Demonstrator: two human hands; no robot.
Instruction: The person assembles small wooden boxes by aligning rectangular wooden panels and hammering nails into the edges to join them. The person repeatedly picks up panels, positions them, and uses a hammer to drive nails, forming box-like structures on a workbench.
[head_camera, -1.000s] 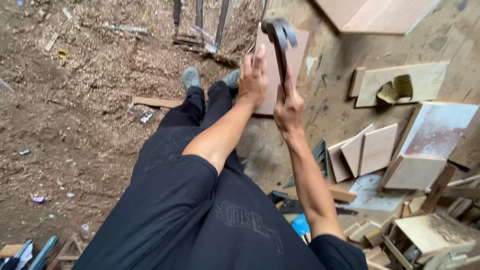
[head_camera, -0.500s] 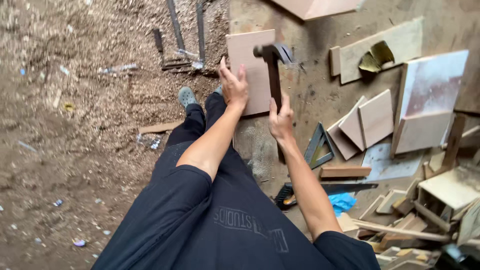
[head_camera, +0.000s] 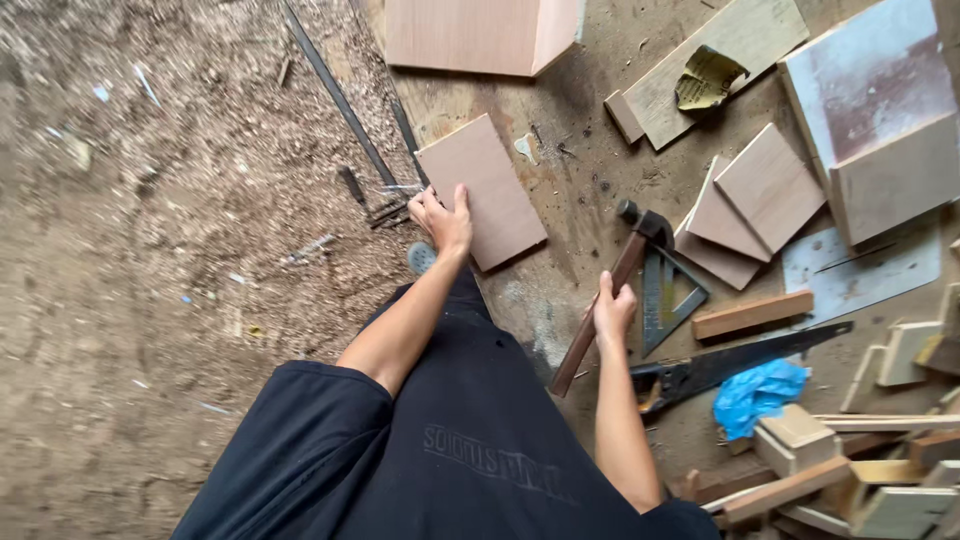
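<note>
My left hand (head_camera: 442, 218) grips the near left edge of a flat rectangular wooden board (head_camera: 481, 189) lying on the floor. In my right hand (head_camera: 611, 308) is a hammer (head_camera: 610, 290) with a wooden handle, held around the middle. Its dark metal head points away from me and rests low by the floor, to the right of the board. My dark-clothed legs stretch out below both arms, and a shoe tip shows just under the left hand.
A metal try square (head_camera: 662, 297) and a hand saw (head_camera: 740, 358) lie by the hammer. Square wooden panels (head_camera: 756, 198), a wooden strip (head_camera: 752, 314), blue plastic (head_camera: 757, 393) and offcuts crowd the right. Sawdust and metal rods (head_camera: 339, 97) cover the left floor.
The hammer has come down from above the board to the floor at its right. My left hand slid from the board's top to its left edge. The camera tilted.
</note>
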